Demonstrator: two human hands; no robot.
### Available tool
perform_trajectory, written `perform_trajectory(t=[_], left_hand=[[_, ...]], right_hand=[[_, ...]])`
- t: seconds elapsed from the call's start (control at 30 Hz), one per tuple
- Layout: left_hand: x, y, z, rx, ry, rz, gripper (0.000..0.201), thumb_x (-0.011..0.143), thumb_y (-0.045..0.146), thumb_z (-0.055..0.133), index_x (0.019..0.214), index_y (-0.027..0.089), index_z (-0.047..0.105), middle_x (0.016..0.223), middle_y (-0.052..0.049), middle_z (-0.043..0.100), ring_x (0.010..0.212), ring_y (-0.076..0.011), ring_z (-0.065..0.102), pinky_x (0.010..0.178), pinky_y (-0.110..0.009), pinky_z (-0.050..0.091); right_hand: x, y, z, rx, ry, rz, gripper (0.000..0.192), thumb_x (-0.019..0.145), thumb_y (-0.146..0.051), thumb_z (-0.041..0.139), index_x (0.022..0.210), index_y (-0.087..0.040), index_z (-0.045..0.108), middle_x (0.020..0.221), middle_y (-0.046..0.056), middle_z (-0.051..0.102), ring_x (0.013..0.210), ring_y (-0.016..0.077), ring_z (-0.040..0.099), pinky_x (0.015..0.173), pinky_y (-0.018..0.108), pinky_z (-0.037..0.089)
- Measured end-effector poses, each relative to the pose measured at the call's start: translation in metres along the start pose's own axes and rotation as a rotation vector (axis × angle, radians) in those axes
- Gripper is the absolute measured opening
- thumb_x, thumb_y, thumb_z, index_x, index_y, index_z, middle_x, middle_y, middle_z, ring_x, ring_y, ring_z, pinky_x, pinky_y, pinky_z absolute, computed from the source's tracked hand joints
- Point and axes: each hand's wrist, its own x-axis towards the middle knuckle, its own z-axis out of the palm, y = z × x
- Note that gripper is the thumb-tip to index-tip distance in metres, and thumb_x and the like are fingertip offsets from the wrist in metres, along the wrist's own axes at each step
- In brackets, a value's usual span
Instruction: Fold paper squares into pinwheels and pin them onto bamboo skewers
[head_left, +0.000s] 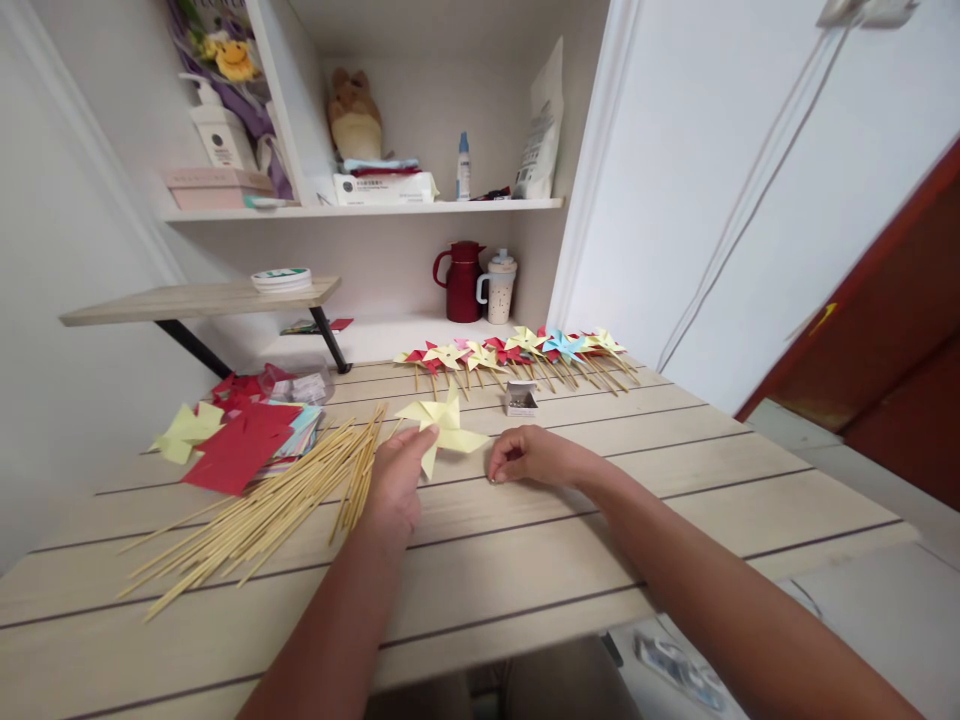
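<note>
Both forearms reached forward from the near edge of the table point(517, 570), the left slanting inward to the right, the right coming in low from the right. The left hand point(397, 475), knuckles up, pinched a yellow paper pinwheel point(450, 434) near its middle between thumb and fingers, holding it just above the boards. The right hand point(531, 456) was bent at the wrist, its fingers curled and pointing left, thumb and fingertip pressed together on a tiny object point(493, 480), too small to name, just right of the pinwheel. Loose sticks point(292, 490) lay left of the left hand, with red paper point(244, 447) beyond. Past the right hand stood a small open box point(520, 409); farther back lay a row of finished pinwheels point(527, 342), before a red jug point(465, 285).
</note>
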Motion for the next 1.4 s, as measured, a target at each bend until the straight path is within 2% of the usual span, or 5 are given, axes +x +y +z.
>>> perform_trajectory(t=[0.17,0.57,0.97,1.27,1.4], left_hand=[[0.002,-0.002,-0.002,0.003,-0.004,-0.002,0.031,0.057,0.029,0.085,0.082,0.012,0.076,0.080,-0.007,0.074,0.071,-0.0155,0.063,0.068,-0.025,0.044],[0.003,-0.002,-0.002,0.001,-0.001,0.004,0.031,0.056,0.029,0.086,0.080,0.014,0.076,0.080,-0.006,0.074,0.073,-0.0162,0.064,0.068,-0.026,0.046],[-0.001,0.001,0.001,-0.009,0.013,0.005,0.029,0.054,0.028,0.086,0.076,0.012,0.075,0.067,-0.004,0.070,0.064,-0.0147,0.061,0.065,-0.026,0.045],[0.000,0.001,0.000,-0.028,0.011,-0.012,0.026,0.057,0.026,0.085,0.077,0.013,0.076,0.075,-0.007,0.073,0.067,-0.0148,0.063,0.066,-0.025,0.047],[-0.003,0.004,0.002,-0.026,0.012,-0.011,0.024,0.058,0.025,0.084,0.077,0.012,0.076,0.072,-0.006,0.072,0.064,-0.0139,0.061,0.064,-0.025,0.046]], right_hand=[[0.000,0.000,0.000,0.001,0.009,0.002,0.011,0.068,-0.028,0.072,0.073,-0.018,0.075,0.068,0.000,0.067,0.064,0.0131,0.053,0.062,0.025,0.039],[0.001,-0.001,0.005,0.021,0.013,-0.016,0.008,0.065,-0.022,0.072,0.072,-0.018,0.073,0.065,-0.001,0.064,0.062,0.0126,0.053,0.058,0.023,0.039],[0.001,-0.004,0.010,-0.105,0.039,-0.137,0.004,0.070,-0.018,0.072,0.074,-0.019,0.073,0.071,-0.001,0.064,0.065,0.0125,0.054,0.060,0.022,0.040],[0.001,-0.009,0.012,-0.313,0.246,-0.146,0.012,0.074,-0.011,0.065,0.072,-0.020,0.073,0.075,0.001,0.067,0.068,0.0142,0.057,0.066,0.025,0.037],[0.000,-0.009,0.011,-0.330,0.279,-0.124,0.012,0.073,-0.012,0.063,0.070,-0.020,0.070,0.071,0.000,0.067,0.066,0.0147,0.056,0.064,0.025,0.035]])
